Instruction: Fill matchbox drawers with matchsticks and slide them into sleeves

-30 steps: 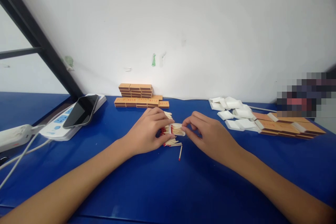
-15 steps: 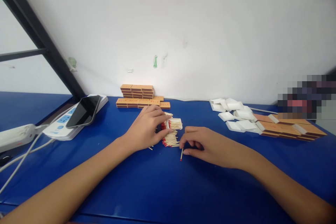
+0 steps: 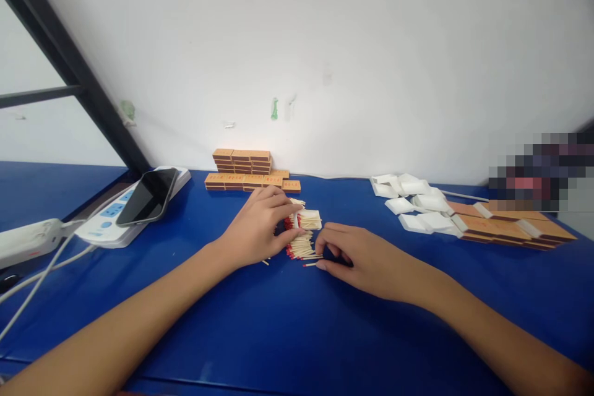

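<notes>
A heap of red-tipped matches (image 3: 301, 246) lies on the blue table (image 3: 288, 328). Just behind the heap, my left hand (image 3: 257, 229) pinches a small white tray filled with matches (image 3: 310, 219) at its left end. My right hand (image 3: 357, 255) rests on the table to the right of the heap, fingers curled. Its fingertips press a single loose match (image 3: 310, 264) that lies flat beside the heap.
Stacked brown matchbox sleeves (image 3: 248, 170) stand at the back by the wall. Empty white trays (image 3: 415, 201) and more brown sleeves (image 3: 505, 226) lie at the right. A phone (image 3: 147, 196) rests on a power strip (image 3: 109, 223) at the left, with cables trailing off.
My right hand left the tray, dropped to the table and drew the lone match toward the heap, turning it sideways. My left hand kept the tray almost still.
</notes>
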`<action>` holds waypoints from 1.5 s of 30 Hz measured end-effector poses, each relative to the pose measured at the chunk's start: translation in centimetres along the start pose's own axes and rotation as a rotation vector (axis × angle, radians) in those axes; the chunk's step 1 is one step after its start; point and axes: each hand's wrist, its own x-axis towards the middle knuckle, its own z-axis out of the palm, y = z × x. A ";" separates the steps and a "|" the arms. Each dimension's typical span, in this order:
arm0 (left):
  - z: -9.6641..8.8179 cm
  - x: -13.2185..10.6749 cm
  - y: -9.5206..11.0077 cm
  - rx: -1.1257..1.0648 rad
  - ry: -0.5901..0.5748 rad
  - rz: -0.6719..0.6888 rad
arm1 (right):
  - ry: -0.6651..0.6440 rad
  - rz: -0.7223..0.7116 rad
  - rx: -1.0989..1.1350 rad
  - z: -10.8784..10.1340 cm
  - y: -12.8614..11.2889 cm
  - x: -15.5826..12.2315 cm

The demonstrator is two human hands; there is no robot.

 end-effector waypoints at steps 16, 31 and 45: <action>0.1 0.0 0.1 0.006 -0.016 0.002 | 0.039 0.028 0.093 -2.0 0.8 -0.2; -0.4 0.4 1.7 -0.091 -0.090 -0.026 | 0.462 -0.080 -0.069 -1.4 1.0 0.2; -5.1 -6.8 6.6 -0.177 -0.112 -0.296 | 0.052 -0.051 0.086 0.3 1.3 0.7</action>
